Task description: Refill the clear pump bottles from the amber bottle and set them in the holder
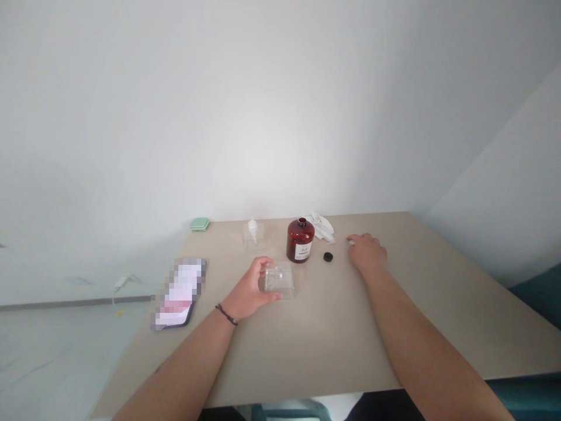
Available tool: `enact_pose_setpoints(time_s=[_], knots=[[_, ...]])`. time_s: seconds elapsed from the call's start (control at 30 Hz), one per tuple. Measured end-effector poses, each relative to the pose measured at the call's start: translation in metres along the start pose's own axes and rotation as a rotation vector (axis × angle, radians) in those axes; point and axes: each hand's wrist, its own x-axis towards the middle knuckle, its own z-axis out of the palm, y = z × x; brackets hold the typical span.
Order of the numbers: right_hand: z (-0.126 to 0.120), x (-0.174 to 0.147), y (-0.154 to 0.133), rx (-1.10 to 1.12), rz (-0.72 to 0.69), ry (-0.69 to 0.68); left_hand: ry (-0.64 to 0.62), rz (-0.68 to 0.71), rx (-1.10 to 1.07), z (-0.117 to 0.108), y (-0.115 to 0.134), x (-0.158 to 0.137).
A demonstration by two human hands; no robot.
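My left hand (pixel 252 291) is closed around a clear square container (pixel 279 279) low over the middle of the table, fingers on its far side and thumb on its near side. Behind it stands a dark red-brown bottle (pixel 300 242) with a white label and an uncapped neck. A small black cap (pixel 328 256) lies to the bottle's right. Farther right, my right hand (pixel 367 252) rests on the tabletop with its fingers curled in. Something small and whitish shows by its thumb tip; I cannot make out what it is.
Crumpled white tissue (pixel 321 227) lies behind the bottle. Another clear container (pixel 249 238) with a white-topped piece stands at the back left. A phone (pixel 179 293) and a small green case (pixel 200 224) are near the table's left edge. The wall (pixel 280 117) borders the back.
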Motion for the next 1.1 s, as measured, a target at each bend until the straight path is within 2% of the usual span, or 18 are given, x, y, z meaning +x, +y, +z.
enact_pose_setpoints(time_s=[0.13, 0.23, 0.33, 0.4, 0.43, 0.53, 0.6, 0.7, 0.8, 0.93, 1.0, 1.1], knots=[[-0.001, -0.003, 0.001, 0.054, -0.03, 0.02, 0.01, 0.015, 0.007, 0.001, 0.001, 0.001], [-0.014, -0.013, -0.003, 0.162, -0.031, 0.109, 0.026, 0.031, -0.007, 0.001, 0.0, 0.002], [-0.038, -0.037, -0.021, 0.365, -0.101, 0.259, 0.047, 0.033, -0.027, 0.001, -0.003, 0.003], [-0.052, -0.059, -0.043, 0.549, -0.173, 0.294, 0.049, 0.033, -0.023, 0.001, -0.004, 0.003], [-0.057, -0.071, -0.057, 0.644, -0.205, 0.262, 0.048, 0.036, -0.013, 0.001, -0.004, 0.003], [-0.064, -0.101, -0.1, 0.803, -0.4, 0.023, 0.052, 0.07, 0.027, 0.003, -0.004, 0.003], [-0.062, -0.111, -0.126, 0.791, -0.518, -0.082, 0.059, 0.109, 0.038, 0.004, -0.004, 0.003], [-0.059, -0.113, -0.15, 0.706, -0.61, -0.168, 0.056, 0.127, 0.029, 0.005, -0.004, 0.002], [-0.059, -0.11, -0.16, 0.619, -0.692, -0.192, 0.041, 0.131, 0.034, 0.005, -0.004, 0.002], [-0.06, -0.11, -0.165, 0.518, -0.765, -0.16, 0.029, 0.216, 0.055, 0.006, -0.002, 0.003], [-0.061, -0.111, -0.167, 0.5, -0.762, -0.167, 0.036, 0.216, 0.06, 0.006, -0.002, 0.004], [-0.061, -0.108, -0.166, 0.594, -0.715, -0.22, 0.044, 0.182, 0.064, 0.006, -0.001, 0.004]])
